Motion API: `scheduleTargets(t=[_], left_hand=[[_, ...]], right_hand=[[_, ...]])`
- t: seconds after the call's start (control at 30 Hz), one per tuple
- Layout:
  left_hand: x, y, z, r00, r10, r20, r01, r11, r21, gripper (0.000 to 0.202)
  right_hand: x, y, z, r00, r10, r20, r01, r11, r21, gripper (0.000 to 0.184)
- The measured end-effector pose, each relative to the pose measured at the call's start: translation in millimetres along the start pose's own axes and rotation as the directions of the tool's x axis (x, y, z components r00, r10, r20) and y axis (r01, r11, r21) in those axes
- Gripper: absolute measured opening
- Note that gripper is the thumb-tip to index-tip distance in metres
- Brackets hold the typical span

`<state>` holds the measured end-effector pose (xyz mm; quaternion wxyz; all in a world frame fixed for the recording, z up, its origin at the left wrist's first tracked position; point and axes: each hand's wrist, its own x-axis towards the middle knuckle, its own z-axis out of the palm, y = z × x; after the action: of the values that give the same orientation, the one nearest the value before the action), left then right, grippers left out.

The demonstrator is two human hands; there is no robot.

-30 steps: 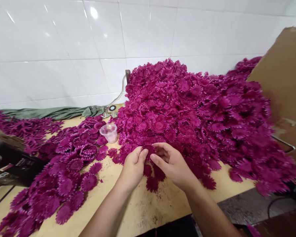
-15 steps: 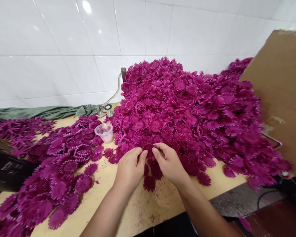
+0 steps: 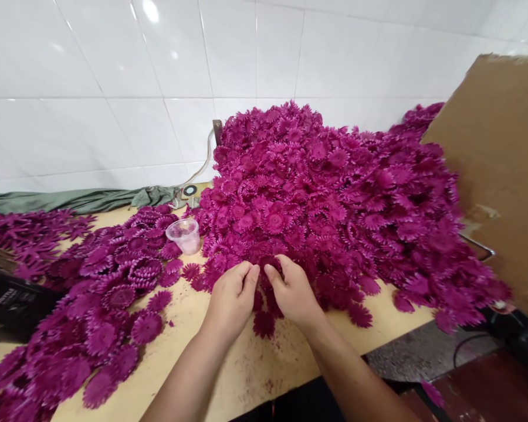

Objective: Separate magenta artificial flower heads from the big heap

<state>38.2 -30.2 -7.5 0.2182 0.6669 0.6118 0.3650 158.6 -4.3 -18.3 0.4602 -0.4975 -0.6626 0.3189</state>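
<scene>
Nearest: bare forearms come in from the bottom edge over the wooden table [image 3: 250, 366], stained with purple dust. Left hand [image 3: 231, 299] and right hand [image 3: 293, 290] are side by side, almost touching, backs up, fingers curled inward. Fingertips of both are pushed into the front lower edge of the flower pile [image 3: 317, 193], the magenta flower heads directly under and ahead of the knuckles. Grip: both hands half-closed; can't tell if either has a flower pinched, since the tips are hidden among the petals. One loose flower head [image 3: 264, 323] lies flat on the table just below and between the two hands, apart from the fingers.

Left of the hands: a flatter spread of flower heads [image 3: 114, 293] reaching the near-left corner. A black box [image 3: 13, 302] is at the far left edge, partly under them. A clear plastic cup [image 3: 183, 235] stands upright between the spread and the pile, just beside the pile's left foot.

Further back: the pile rises tall, filling centre and right. A cardboard sheet [image 3: 501, 164] leans at the right, against the pile's side. A green cloth [image 3: 83, 199] lies along the table's back edge. The white tiled wall [image 3: 114, 88] is behind everything.
</scene>
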Motion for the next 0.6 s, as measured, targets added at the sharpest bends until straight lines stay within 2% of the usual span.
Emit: scheduleTargets(t=[0.1,0.4,0.53,0.6], left_hand=[[-2,1,-2.5,1.000,-0.001,-0.023,0.001,1.000,0.008,0.026],[16,4,-39.9,0.985,0.063,-0.158,-0.057,0.998,0.039,0.020],[10,9,-27.9,0.981,0.190,-0.043,-0.185,0.978,0.099,0.020],[6,10,-17.5,0.972,0.235,-0.028,-0.230,0.965,0.124,0.022]], right_hand=[[4,6,-1,0.998,0.014,-0.069,-0.019,0.997,-0.073,0.022],[8,8,-8,0.993,0.108,0.039,-0.112,0.989,0.097,0.040],[9,3,-3,0.984,0.116,0.134,-0.142,0.969,0.201,0.045],[8,1,-3,0.980,0.110,0.168,-0.152,0.953,0.263,0.048]])
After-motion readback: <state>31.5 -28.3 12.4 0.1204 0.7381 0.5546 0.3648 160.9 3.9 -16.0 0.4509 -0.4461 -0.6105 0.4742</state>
